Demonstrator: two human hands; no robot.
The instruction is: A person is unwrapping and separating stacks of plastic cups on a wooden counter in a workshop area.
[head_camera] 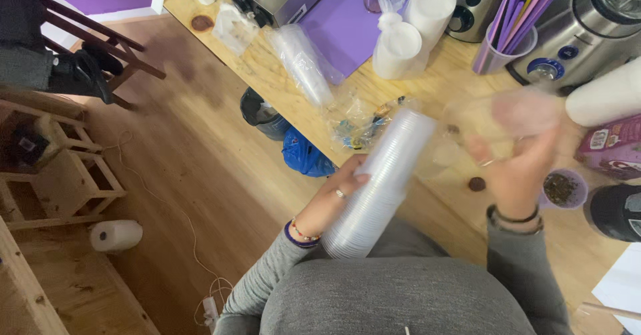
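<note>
Left hand (337, 189) gripping a tall stack of clear cups (382, 181), right hand (517, 158) beside it, blurred, closing on one clear cup (527, 111) above the wooden counter (427, 195).

One head-worn camera looks steeply down, close over the wooden counter (427, 201) and floor (200, 168).

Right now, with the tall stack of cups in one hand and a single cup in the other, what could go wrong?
1. The stack of clear cups is held only by the left hand, tilted against the body; it might slip or bend apart.
2. The right hand holds a blurred clear cup close to the small purple cup of dark bits; a careless move could tip that.
</note>
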